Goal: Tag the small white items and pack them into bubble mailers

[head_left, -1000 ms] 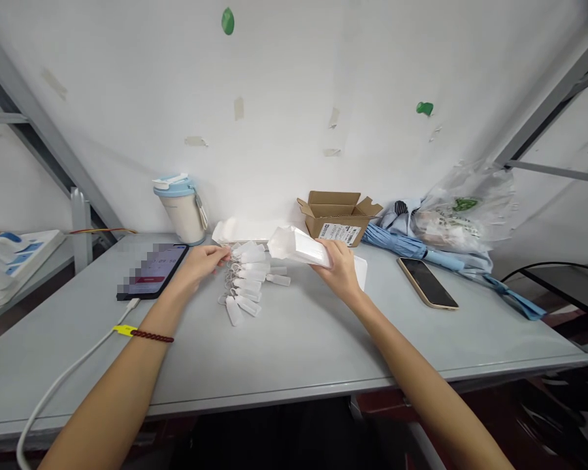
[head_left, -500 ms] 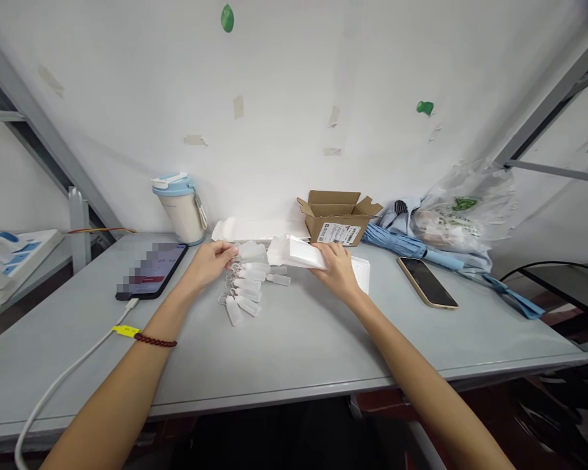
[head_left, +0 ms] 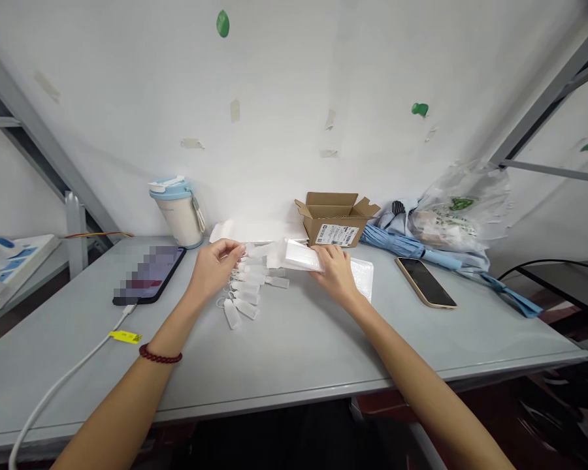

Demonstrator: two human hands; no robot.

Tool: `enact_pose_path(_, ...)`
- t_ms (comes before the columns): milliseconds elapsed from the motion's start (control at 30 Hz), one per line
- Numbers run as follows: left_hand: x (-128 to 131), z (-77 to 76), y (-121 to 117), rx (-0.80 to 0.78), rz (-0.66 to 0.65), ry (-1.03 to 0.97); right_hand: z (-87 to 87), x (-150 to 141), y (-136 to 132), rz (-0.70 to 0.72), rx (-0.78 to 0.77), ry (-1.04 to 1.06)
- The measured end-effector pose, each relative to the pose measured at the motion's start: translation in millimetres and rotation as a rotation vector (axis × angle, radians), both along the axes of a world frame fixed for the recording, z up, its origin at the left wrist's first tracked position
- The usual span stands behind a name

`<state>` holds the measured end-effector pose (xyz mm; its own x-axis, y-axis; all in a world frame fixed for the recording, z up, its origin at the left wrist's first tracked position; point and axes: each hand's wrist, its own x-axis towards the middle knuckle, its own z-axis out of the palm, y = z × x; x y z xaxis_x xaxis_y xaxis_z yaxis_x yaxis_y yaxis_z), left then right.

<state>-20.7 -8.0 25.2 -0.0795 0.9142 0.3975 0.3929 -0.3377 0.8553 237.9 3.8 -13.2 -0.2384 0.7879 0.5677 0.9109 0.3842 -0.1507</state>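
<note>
My left hand pinches a translucent white tag, whose far end points right, at the mouth of a white bubble pouch. Whether the tag's tip lies inside the pouch I cannot tell. The pouch is held lifted by my right hand, fingers closed on its right end. Below my left hand several similar tags with thin looped strings lie fanned out on the table. Under and beside my right wrist lies another white bubble pouch, partly hidden.
Along the wall stand a blue-lidded tumbler, a flat white packet and an open cardboard box. A charging phone lies left. To the right are a second phone, a folded blue umbrella and a plastic bag.
My left hand has moved slightly right, bringing the tag up to the pouch's opening. My right hand still holds the pouch in nearly the same place. The view has shifted slightly.
</note>
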Motion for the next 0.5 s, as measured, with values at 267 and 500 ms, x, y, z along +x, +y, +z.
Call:
enact_pose_path(267,22.0,-13.3,-8.2,0.180,-0.206,0.234,2.8,-6.5,-5.1,0.035,-0.024,-0.032)
enact_pose_path(500,33.6,21.2,-68.9,0.221,-0.208,0.197,4.2,-4.3,-5.0,0.041,0.003,0.041)
